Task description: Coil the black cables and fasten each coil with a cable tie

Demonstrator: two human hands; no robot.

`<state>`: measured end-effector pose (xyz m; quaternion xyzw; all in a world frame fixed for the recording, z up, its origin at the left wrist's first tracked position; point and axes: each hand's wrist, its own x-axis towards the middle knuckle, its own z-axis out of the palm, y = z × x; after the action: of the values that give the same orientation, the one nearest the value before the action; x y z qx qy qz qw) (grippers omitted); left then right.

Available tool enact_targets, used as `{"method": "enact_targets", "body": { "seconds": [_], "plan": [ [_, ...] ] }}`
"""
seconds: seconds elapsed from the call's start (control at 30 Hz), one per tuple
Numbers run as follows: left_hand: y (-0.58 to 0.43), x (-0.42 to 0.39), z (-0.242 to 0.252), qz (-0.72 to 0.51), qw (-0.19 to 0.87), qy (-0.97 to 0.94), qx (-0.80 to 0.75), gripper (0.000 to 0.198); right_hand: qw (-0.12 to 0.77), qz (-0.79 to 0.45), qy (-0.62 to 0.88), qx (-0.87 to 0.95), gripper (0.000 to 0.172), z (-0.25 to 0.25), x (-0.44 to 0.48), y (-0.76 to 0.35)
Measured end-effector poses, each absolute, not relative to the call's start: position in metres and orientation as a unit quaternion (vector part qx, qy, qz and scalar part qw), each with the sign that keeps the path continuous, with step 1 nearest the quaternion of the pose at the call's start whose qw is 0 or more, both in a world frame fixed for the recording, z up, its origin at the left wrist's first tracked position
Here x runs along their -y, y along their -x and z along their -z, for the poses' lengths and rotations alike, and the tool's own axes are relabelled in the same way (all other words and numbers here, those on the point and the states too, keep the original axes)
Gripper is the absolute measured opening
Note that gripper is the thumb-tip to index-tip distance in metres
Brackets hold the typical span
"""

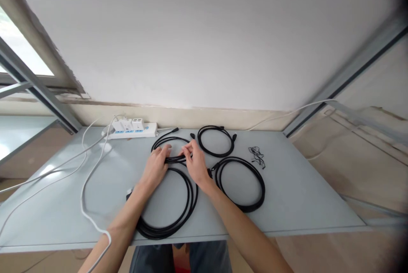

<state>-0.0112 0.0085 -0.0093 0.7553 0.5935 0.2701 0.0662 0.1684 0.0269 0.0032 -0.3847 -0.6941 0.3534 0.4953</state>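
Head view: closest, at 6 o'clock on the table (302,196), lies the largest coil (165,231), with both forearms crossing over it. Just beyond, the left hand (156,166) closes its fingers over the left side of a small coil (174,159), and the right hand (196,163) pinches the same coil's right side between thumb and fingertips. That coil rests on the table mid-board, its near strands gathered between the hands and its far arc loose. To handle it well, I judge the left hand should hold the gathered strands flat and firm while the right evens the turns without twisting them, keeping clear of the large coil touching it below. A third coil (263,188) sits at 4 o'clock, a fourth (216,155) at 1 o'clock, and a tangle of ties (256,156) at 2 o'clock. Farthest, at 11 o'clock, is a power strip (149,129) with white cords (83,192) trailing to 8 o'clock. Count: four black coils, one tangle, one strip, two hands.
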Motion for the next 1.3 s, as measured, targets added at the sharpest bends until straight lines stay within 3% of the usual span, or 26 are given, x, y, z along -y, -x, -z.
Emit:
{"method": "enact_targets", "body": {
  "seconds": [0.13, 0.3, 0.53, 0.83, 1.07, 1.3],
  "plan": [
    [0.003, -0.005, 0.007, -0.186, 0.000, -0.820, -0.542, 0.032, 0.480, -0.352, 0.399, 0.698, 0.018, 0.007, -0.033, -0.170],
    [0.000, -0.002, 0.000, -0.183, -0.027, -0.830, -0.526, 0.020, 0.423, -0.286, 0.416, 0.753, 0.018, 0.016, -0.040, -0.171],
    [-0.001, 0.000, -0.007, -0.136, -0.006, -0.837, -0.529, 0.026, 0.403, -0.192, 0.467, 0.763, 0.018, 0.016, -0.043, -0.163],
    [-0.015, 0.002, 0.006, -0.109, 0.026, -0.821, -0.560, 0.043, 0.432, -0.210, 0.485, 0.731, 0.018, 0.018, -0.035, -0.157],
    [-0.010, -0.002, 0.003, -0.180, 0.036, -0.837, -0.516, 0.003, 0.463, -0.271, 0.456, 0.710, 0.018, 0.009, -0.032, -0.169],
    [-0.009, -0.006, 0.012, -0.179, 0.014, -0.833, -0.524, 0.022, 0.455, -0.355, 0.458, 0.676, 0.022, 0.005, -0.029, -0.170]
  ]
}}
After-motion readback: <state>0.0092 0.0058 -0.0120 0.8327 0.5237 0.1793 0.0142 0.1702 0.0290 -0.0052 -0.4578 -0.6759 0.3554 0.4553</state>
